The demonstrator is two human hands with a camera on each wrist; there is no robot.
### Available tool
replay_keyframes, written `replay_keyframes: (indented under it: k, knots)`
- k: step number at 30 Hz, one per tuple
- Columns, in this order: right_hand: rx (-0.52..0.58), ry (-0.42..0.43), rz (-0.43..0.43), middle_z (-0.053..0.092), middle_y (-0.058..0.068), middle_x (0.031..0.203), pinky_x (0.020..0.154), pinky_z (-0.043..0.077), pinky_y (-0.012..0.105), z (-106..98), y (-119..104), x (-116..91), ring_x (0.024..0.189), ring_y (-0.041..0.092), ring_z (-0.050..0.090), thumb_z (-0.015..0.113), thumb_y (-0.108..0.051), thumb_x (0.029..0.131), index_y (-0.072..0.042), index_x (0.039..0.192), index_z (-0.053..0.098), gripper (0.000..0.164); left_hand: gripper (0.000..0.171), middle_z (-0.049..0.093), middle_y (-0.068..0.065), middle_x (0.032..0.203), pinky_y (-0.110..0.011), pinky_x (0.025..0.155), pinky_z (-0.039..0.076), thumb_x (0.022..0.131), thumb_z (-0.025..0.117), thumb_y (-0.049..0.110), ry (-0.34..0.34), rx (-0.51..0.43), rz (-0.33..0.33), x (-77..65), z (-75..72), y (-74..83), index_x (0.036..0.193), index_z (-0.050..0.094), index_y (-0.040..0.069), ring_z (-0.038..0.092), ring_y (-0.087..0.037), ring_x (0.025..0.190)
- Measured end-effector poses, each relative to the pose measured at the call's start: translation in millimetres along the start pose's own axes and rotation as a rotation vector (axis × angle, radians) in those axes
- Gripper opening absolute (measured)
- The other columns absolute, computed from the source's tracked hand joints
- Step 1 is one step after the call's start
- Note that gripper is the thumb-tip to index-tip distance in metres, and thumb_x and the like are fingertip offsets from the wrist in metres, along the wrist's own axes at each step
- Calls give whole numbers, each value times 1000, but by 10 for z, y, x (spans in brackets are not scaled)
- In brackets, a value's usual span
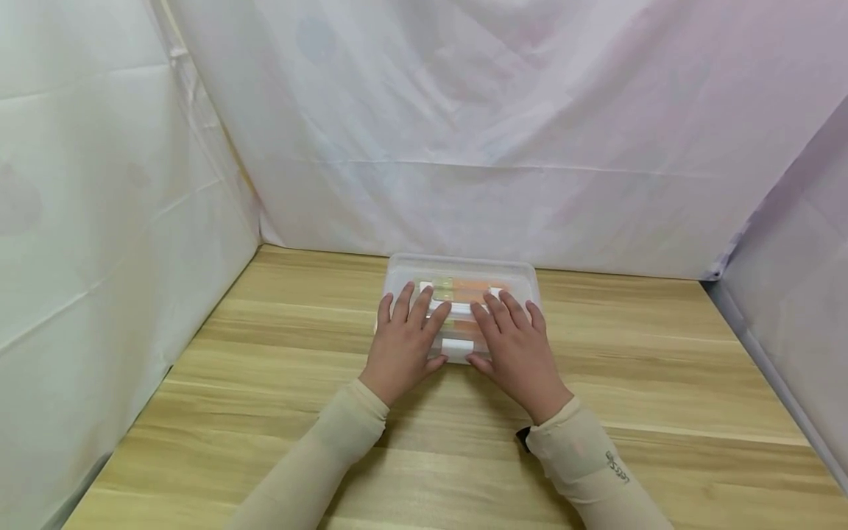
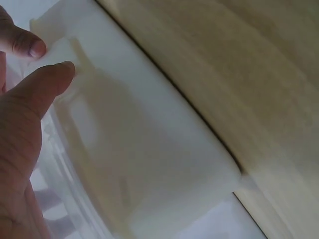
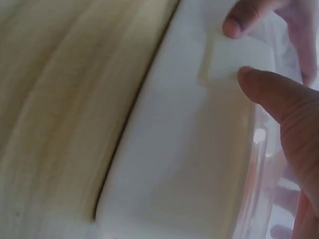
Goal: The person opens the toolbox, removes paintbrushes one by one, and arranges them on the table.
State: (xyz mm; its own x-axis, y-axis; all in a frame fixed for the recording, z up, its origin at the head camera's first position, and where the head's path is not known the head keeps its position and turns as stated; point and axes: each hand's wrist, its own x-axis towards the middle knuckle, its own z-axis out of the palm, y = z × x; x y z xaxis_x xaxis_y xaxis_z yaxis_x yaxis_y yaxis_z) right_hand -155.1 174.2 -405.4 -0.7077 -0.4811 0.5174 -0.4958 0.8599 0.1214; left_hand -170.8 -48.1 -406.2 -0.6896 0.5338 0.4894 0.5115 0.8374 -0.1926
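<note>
Resting on the clear lid (image 1: 460,266) of a white container (image 2: 149,149), the left hand (image 1: 400,350) and the right hand (image 1: 523,353) lie side by side, their fingers spread and only slightly bent. Both thumbs touch the white latch (image 1: 457,346) on the container's near side, one at each end. The container sits at the far part of the wooden surface (image 1: 636,361), just beside the pale fabric backdrop (image 1: 464,110). Between the hands, orange and green patches (image 1: 467,291) show at the lid.
</note>
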Motion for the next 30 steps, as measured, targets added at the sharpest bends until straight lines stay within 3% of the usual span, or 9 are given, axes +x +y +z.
replay_keyframes:
  k: [6,19,30]
  knots:
    - [-19,15,3,47,20,143,104,27,66,59,9,-9,137,40,36,88,-47,68,-5,140,47,93,93,41,-19,146,-62,105,29,66,83,62,24,5,-11,17,46,39,140,48,18,32,-43,138]
    - [-30,-1,24,42,22,143,104,24,68,76,-37,20,134,43,35,92,-42,63,-4,140,42,100,100,40,-22,145,-61,107,28,63,88,55,-9,59,-36,18,61,78,141,40,15,30,-44,138]
    - [-63,8,22,42,23,142,103,26,68,125,-59,23,133,43,36,92,-44,62,-2,140,41,102,99,42,-23,144,-62,106,27,64,88,53,-78,99,-89,47,26,164,140,41,13,31,-45,138]
